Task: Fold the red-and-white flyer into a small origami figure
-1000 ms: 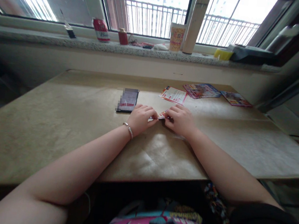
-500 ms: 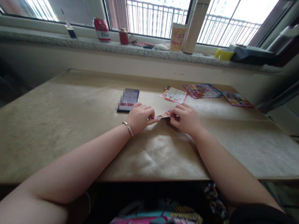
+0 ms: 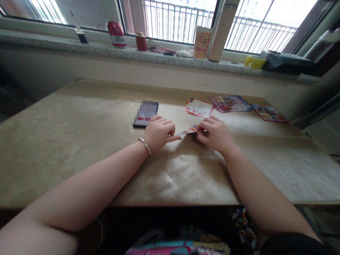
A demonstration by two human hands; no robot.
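Note:
Between my hands is a small printed paper (image 3: pixel 190 130), folded and narrow, its colourful print facing up. My left hand (image 3: pixel 160 134), with a silver bangle at the wrist, pinches its left end between thumb and curled fingers. The other end is gripped by my right hand (image 3: pixel 213 134), whose fingertips cover part of it. Just beyond my left hand lies a phone (image 3: pixel 147 114) with its screen lit. A printed leaflet (image 3: pixel 199 108) with white and red text rests flat beyond my right hand.
Farther right on the table (image 3: pixel 79 141) lie a fanned pile of colourful leaflets (image 3: pixel 231 103) and a smaller pile (image 3: pixel 269 113). Along the windowsill (image 3: pixel 153 58) stand a red can (image 3: pixel 116 34), a red bottle (image 3: pixel 141 41), a patterned cup (image 3: pixel 202 43) and a tall cylinder (image 3: pixel 224 29).
My right hand has shifted slightly to the right along with its end of the paper. My left hand has barely moved, and the leaflets and phone stay in place.

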